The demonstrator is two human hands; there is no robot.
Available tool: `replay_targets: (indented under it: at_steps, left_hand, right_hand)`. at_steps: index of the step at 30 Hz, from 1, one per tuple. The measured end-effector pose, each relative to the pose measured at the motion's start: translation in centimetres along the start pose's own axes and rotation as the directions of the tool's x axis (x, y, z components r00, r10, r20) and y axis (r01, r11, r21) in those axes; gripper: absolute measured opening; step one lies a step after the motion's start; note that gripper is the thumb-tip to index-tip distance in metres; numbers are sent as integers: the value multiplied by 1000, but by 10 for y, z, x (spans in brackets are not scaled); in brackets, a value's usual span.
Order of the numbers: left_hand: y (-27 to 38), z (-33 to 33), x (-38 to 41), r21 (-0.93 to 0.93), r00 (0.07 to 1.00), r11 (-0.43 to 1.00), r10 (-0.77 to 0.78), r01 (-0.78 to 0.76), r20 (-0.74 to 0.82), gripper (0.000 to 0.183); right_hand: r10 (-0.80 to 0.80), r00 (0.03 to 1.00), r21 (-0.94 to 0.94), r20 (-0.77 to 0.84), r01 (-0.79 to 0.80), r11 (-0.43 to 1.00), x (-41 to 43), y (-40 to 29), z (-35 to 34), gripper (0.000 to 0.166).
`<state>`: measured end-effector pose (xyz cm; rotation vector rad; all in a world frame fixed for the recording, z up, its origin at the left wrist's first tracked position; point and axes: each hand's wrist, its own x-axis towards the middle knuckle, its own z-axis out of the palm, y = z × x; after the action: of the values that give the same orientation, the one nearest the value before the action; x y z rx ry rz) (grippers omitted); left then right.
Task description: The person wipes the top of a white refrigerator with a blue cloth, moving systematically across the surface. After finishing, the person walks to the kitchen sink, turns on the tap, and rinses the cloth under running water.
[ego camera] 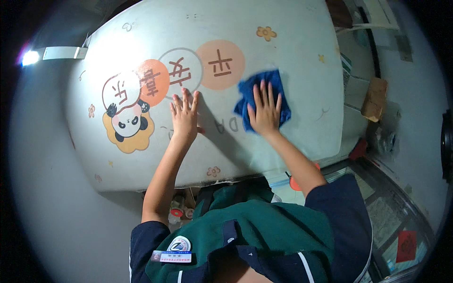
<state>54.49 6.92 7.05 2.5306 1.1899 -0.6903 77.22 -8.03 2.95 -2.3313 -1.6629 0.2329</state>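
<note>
Before me is a table with a pale printed cover (300,53), decorated with flowers, round characters and a panda. Flat on top of a crumpled blue cloth (247,100), right of the table's middle, rests my right hand (265,109), its fingers spread over the fabric and pressing it to the surface. My left hand (184,118) lies on the cover to the left of the cloth, fingers apart and holding nothing, just below the printed circles. Its shadow stretches towards the near edge.
A lit white lamp (63,52) stands at the table's far left corner. A brown cardboard box (375,99) lies on the floor to the right. Near the lower right is a glass-paned door or frame (375,198) with a red paper. Jars (177,207) show under the near edge.
</note>
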Motion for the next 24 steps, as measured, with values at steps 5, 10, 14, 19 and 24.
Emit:
replay_targets:
  at_steps: [5,10,14,19,24]
  left_hand:
    - [1,7,1,-31,998,998,48,-49,-44,141]
    - [3,0,1,-38,1000,999,30,-30,-8,140]
    - [-2,6,-5,6,1000,1000,-6,6,18,140]
    - [6,-1,6,6,999,1000,7,-8,34,144]
    - [5,-6,1,3,999,1000,-22,22,29,144]
  right_hand:
    - [-44,969,45,243,34,998,-91,-5,-8,69]
    - [-25,991,-33,132,30,999,-11,-15,-8,63]
    - [2,993,-121,-122,-17,992,134,0,21,58]
    - [-18,928,-251,-372,-82,964,312,55,48,56]
    - [-70,956,-58,-285,56,997,297,34,13,55]
